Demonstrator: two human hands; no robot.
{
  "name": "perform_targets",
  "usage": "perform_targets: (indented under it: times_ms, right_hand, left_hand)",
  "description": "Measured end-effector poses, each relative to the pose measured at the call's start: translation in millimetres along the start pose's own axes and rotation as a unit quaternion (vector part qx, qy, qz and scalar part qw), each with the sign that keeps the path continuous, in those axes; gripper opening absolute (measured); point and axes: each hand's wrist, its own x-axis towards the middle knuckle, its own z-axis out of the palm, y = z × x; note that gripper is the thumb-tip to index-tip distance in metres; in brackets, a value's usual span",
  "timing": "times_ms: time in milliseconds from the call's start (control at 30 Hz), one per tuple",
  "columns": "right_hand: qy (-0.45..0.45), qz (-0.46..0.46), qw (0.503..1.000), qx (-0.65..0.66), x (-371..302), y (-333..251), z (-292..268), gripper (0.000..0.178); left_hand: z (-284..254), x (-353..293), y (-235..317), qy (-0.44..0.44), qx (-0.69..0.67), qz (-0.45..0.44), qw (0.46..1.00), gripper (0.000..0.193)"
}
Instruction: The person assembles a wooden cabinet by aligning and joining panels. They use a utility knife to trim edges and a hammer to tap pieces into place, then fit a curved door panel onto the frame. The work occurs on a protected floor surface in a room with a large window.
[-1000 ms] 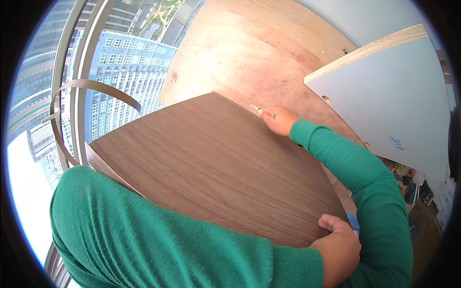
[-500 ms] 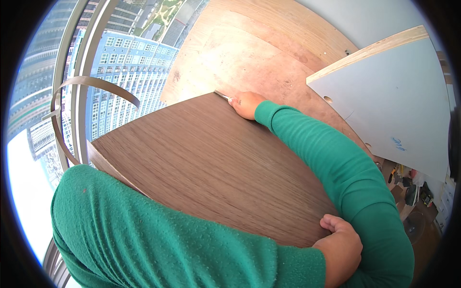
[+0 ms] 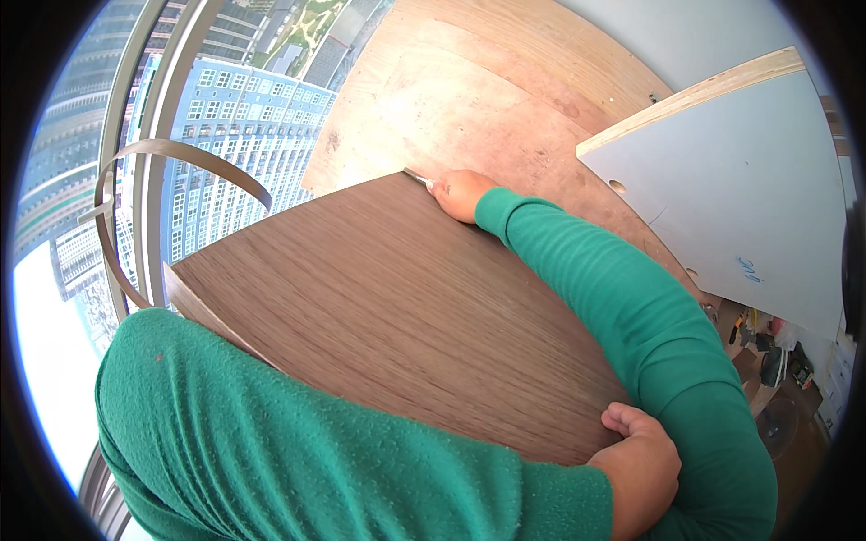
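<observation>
A large brown wood-grain board (image 3: 397, 307) lies before me. My right hand (image 3: 462, 196), reaching over to its far corner, is closed around a tool with a thin metal blade (image 3: 417, 176); the fingers hide most of the handle. The blade's tip is at that corner. My left hand (image 3: 639, 464) is closed at the board's near right edge, thumb and forefinger on its surface and the other fingers out of sight. Along the board's left side runs a strip of brown edge banding (image 3: 216, 316), part of it standing away from the edge.
A long loop of banding (image 3: 185, 153) curls up by the window frame (image 3: 149, 117) on the left. At the right stands a grey panel (image 3: 731, 194) with a pale plywood edge. Several tools (image 3: 776, 356) lie below it. Reddish-brown wooden sheeting (image 3: 505, 108) spreads beyond the board.
My right hand has shifted very slightly left with the bladed tool. The loose end of the banding loop has swung a little right and down. My left hand has stayed in place.
</observation>
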Motion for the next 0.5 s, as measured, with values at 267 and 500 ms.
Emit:
perform_targets:
  times_ms: [267,500]
  right_hand:
    - [-0.026,0.002,0.999,-0.034,6.5,-2.3,-4.3,0.055]
    - [-0.031,0.024,0.998,-0.058,1.3,-9.7,-8.8,0.055]
  left_hand:
    - [13.1,6.9,-0.2,0.12,-0.006,0.036,0.992,0.066]
    - [-1.7,-17.5,-1.9,-0.003,-0.003,0.01,1.0,0.066]
